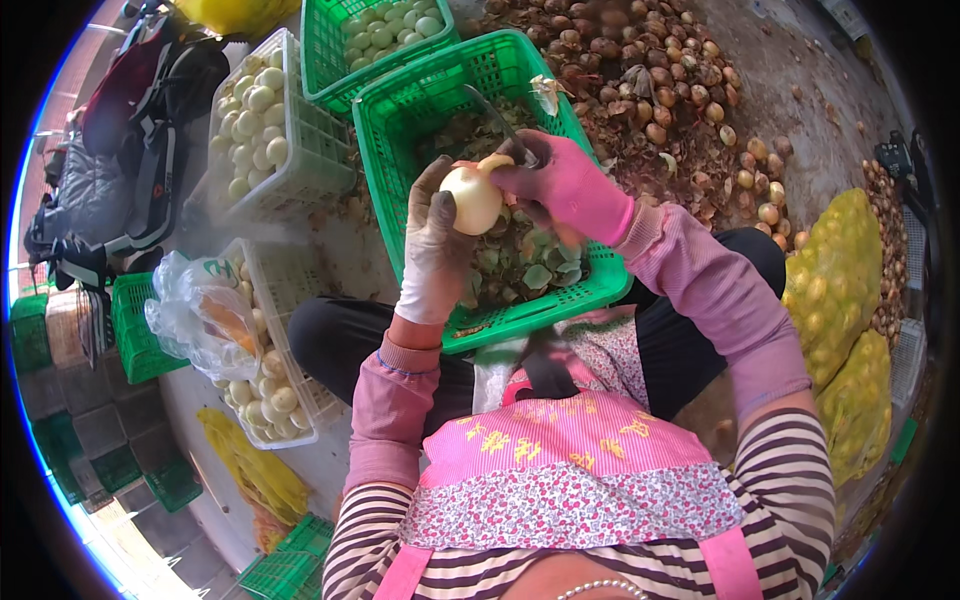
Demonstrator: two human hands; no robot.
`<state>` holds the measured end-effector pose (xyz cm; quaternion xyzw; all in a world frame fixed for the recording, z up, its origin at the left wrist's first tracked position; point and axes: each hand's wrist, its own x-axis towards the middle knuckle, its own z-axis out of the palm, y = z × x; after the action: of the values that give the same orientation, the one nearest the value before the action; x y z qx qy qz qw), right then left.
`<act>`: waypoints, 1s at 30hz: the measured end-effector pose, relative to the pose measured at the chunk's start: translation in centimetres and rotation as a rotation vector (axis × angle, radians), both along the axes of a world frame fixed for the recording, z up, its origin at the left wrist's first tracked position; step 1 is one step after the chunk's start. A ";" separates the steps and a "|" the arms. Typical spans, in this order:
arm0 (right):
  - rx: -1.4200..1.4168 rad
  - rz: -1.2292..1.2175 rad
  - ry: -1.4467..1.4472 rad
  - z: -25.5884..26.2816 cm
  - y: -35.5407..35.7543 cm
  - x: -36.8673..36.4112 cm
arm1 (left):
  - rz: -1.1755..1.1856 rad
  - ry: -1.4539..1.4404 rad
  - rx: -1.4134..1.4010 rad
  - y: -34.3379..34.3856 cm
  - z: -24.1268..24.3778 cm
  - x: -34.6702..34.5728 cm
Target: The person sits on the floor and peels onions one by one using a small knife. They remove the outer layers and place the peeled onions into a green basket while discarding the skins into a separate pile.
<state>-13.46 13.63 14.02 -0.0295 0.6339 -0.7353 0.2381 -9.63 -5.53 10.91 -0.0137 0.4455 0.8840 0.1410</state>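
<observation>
A pale, mostly peeled onion [472, 201] sits in the fingers of my left hand [433, 247], which wears a white glove stained dark at the fingertips. My right hand [566, 184], in a pink glove with dark finger coating, grips a knife with a curved dark blade [491, 112] pointing up and away. The right thumb touches a strip of skin [495, 161] at the onion's top. Below both hands stands a green plastic crate [375, 150] between my knees, with onion peels [540, 266] in it. The knife's handle is hidden inside the glove.
Unpeeled onions [667, 75] lie heaped at the back right. Yellow mesh sacks of onions [832, 277] stand on my right. Crates of peeled onions stand left, one white [315, 161], one [277, 285] under a plastic bag [206, 315], and a green one [322, 75] behind.
</observation>
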 end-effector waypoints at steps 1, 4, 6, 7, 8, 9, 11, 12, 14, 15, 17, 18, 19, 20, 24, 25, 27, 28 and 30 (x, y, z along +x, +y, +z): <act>0.021 -0.022 0.040 0.1 -0.3 0.4 | 0.053 -0.027 -0.023 -0.2 0.1 -0.1; 0.124 -0.093 0.247 -1.1 -1.3 0.6 | -0.031 0.064 -0.056 -0.1 -1.2 0.0; 0.264 -0.191 0.305 -2.7 -1.4 -0.2 | -0.068 0.020 -0.094 -0.2 -1.1 0.2; 0.362 -0.260 0.279 -3.5 -0.9 -1.8 | -0.087 -0.029 0.021 -0.5 -0.9 0.2; 0.460 -0.332 0.255 -4.4 -0.2 -3.4 | -0.108 -0.076 0.137 -0.7 -0.6 0.0; 0.567 -0.302 0.256 -5.3 1.6 -4.8 | -0.140 -0.117 0.253 -0.7 -0.3 -0.5; 0.517 -0.176 0.171 -5.3 2.3 -4.9 | -0.074 -0.083 0.208 -1.1 -0.9 -0.5; 0.442 -0.132 0.137 -4.2 1.8 -4.5 | -0.016 -0.052 0.147 -0.9 -1.3 -0.4; 0.299 -0.055 0.060 -1.3 0.5 -1.9 | 0.041 -0.018 0.113 -0.7 -2.4 -0.3; 0.245 -0.016 0.137 -1.5 -0.1 -0.9 | 0.042 -0.011 0.133 -0.8 -2.8 -0.4; 0.134 0.059 0.295 -2.3 -0.9 0.7 | 0.060 -0.014 0.185 -0.6 -3.1 -0.5; 0.154 0.121 0.287 -1.8 -1.2 1.4 | 0.078 -0.025 0.218 -0.4 -2.9 -0.4; 0.235 0.094 0.405 -2.8 -1.5 1.4 | 0.093 -0.034 0.250 -0.1 -2.6 -0.5; 0.317 0.067 0.524 -4.7 -2.1 1.4 | 0.089 -0.041 0.246 0.0 -2.4 -0.5; 0.382 0.025 0.387 -3.2 -2.7 1.9 | 0.098 -0.012 0.223 0.2 -1.6 0.0; 0.369 0.013 0.370 -3.2 -2.7 1.9 | 0.100 0.011 0.215 0.4 -1.3 0.0; 0.332 -0.006 0.378 -3.3 -2.8 1.7 | 0.125 -0.010 0.242 0.5 -0.9 0.1; 0.308 -0.016 0.403 -3.4 -2.8 1.6 | 0.136 -0.019 0.255 0.5 -0.9 0.0; 0.225 -0.094 0.238 -3.4 -2.6 1.0 | 0.085 -0.078 0.337 0.1 -1.2 -0.2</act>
<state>-12.46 11.03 10.58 -0.0600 0.7364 -0.6615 0.1286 -9.81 -5.48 9.69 -0.0431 0.2840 0.9501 0.1212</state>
